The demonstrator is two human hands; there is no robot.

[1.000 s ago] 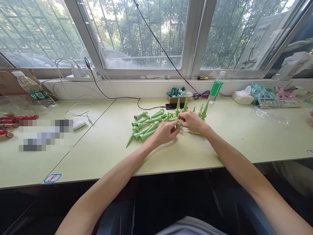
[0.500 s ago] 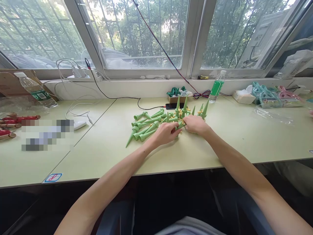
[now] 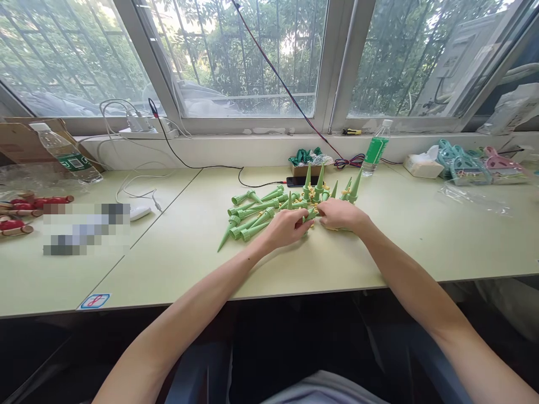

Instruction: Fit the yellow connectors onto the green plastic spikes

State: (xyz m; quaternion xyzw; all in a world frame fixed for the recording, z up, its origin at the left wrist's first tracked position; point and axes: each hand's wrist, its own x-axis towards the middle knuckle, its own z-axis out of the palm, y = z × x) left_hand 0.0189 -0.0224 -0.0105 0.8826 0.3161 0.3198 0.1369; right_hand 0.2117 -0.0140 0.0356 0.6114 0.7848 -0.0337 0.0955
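Observation:
My left hand is closed around a green plastic watering spike, whose end shows past the fingertips. Just to its right, my right hand is curled with its fingers together and low over the table; what they pinch is hidden behind the hand. Green ribbed-cap spikes lie in a heap to the left of my left hand. Beyond the hands, several more spikes stand point up. Small yellow pieces are scattered among these.
A phone and a small box sit behind the spikes. Farther right are a water bottle, a tissue pack and plastic hangers. Cables and red wooden pieces occupy the left side.
My right hand has shifted slightly right, its wrist moving out a little from my left hand. The left hand keeps its grip in nearly the same place.

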